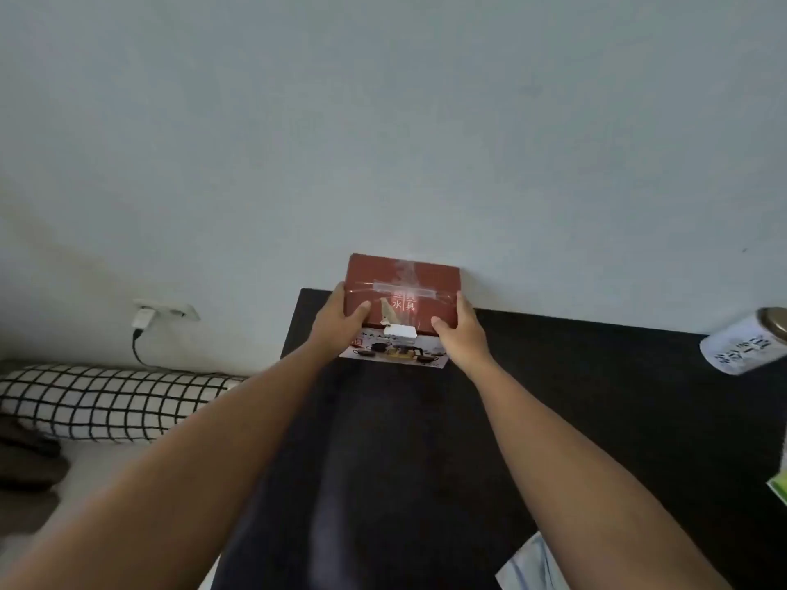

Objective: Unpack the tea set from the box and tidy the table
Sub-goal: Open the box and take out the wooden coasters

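A red-brown tea set box stands at the far edge of the black table, against the wall. Clear tape crosses its lid, and its front face shows a picture of a tea set. The box is closed. My left hand grips its left side with the thumb on top. My right hand grips its right side the same way. Both arms reach straight forward over the table.
A white cylindrical tin with dark lettering lies tilted at the table's right end. A green and white item pokes in at the right edge. Left of the table are a checked pillow and a wall socket with a charger and cable.
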